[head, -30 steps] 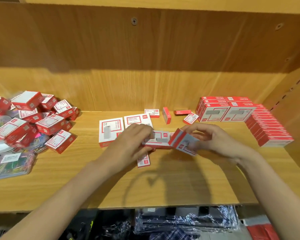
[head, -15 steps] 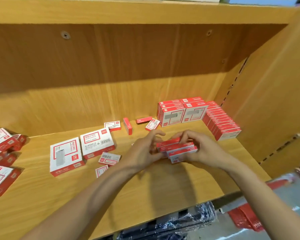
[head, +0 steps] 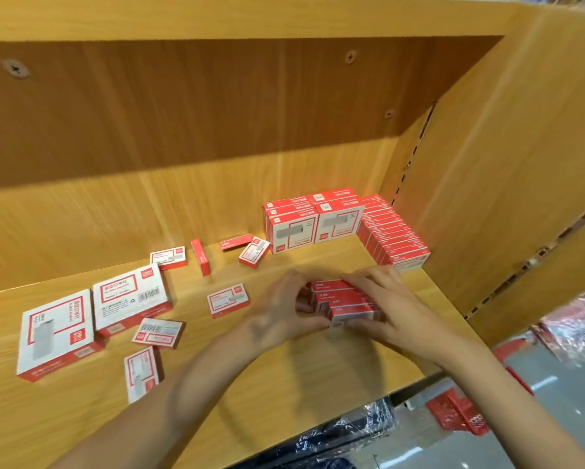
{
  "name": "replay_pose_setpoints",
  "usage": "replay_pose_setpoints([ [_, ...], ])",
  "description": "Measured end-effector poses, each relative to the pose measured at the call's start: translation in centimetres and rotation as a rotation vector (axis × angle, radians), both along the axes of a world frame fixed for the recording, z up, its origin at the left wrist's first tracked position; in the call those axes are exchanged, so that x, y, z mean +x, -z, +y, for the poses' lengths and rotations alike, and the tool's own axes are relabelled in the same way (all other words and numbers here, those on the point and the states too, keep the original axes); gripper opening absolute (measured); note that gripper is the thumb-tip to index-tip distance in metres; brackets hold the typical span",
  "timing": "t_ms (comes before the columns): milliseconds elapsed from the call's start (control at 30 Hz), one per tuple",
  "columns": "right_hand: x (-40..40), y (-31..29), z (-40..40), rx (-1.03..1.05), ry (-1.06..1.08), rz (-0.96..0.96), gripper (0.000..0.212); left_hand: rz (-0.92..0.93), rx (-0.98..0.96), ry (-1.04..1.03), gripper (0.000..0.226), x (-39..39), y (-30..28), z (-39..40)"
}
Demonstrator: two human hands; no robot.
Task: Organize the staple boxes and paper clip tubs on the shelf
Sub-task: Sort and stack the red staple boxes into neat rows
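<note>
Both hands hold a small bundle of red staple boxes (head: 343,301) just above the wooden shelf (head: 284,384). My left hand (head: 281,309) grips its left end, and my right hand (head: 389,306) wraps its right side. A neat row of small red boxes (head: 394,236) stands against the right wall, with two stacks of larger boxes (head: 313,221) beside it at the back. Loose small boxes (head: 228,299) and two large white-and-red boxes (head: 130,299) lie to the left. No paper clip tubs are in view.
The shelf's right side panel (head: 494,184) rises close to the arranged row. A board (head: 216,22) overhangs from above. Below the front edge lie plastic-wrapped goods (head: 345,431), and a red basket (head: 460,411) stands on the floor.
The view has swung right, so the pile of boxes and tubs at the left has left the frame. The hands have gathered loose small boxes into one bundle and moved it slightly right.
</note>
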State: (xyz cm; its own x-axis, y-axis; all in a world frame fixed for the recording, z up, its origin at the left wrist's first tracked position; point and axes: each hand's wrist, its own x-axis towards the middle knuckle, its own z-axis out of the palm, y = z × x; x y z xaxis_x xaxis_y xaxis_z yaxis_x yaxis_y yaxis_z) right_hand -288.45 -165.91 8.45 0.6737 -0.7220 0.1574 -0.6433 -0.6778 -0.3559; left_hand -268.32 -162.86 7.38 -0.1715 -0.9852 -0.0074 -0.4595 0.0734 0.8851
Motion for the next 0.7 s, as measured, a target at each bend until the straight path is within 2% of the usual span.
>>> replay_pose_setpoints([
  [233, -5.3, -1.2, -0.7, -0.133, 0.152, 0.163, 0.069, 0.003, -0.084, 0.123, 0.058, -5.1, -0.3, -2.1],
  [333, -6.8, -1.6, -0.7, -0.179, 0.231, 0.236, 0.069, 0.01, -0.097, 0.141, 0.059, -6.8, -0.5, -2.6],
  [433, -6.8, -1.2, -0.7, -0.31, 0.316, 0.294, 0.066, 0.065, -0.08, 0.139, 0.064, -8.4, -0.7, -3.1],
  [567, -6.0, -0.1, -0.7, -0.347, 0.441, 0.197, 0.055, 0.147, -0.029, 0.128, 0.066, -9.4, -0.5, -3.6],
  [700, -6.5, 0.2, -0.9, -0.335, 0.409, 0.163, 0.056, 0.13, 0.02, 0.108, 0.066, -8.9, 0.1, -4.2],
])
